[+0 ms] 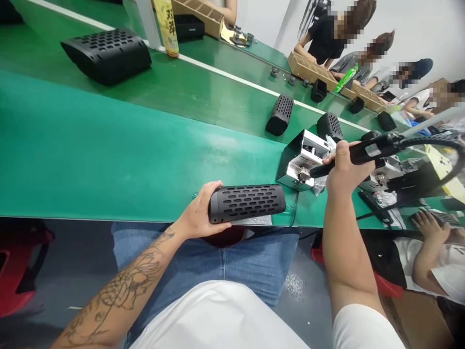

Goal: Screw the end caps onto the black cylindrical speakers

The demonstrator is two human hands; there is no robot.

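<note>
Speaker shell [247,202] lies lengthwise along the near edge of my desk [109,160], left grip [198,215] clasping its left end; right grip [345,169] clenches the screwdriver [378,145] just past its right end.

The left hand [198,215] is gripping at the near edge of the table [109,160]; the right hand [345,169], forearm raised, is clenching, seemingly thumb-up.

Bright, even light; wide-angle bending at edges.
</note>
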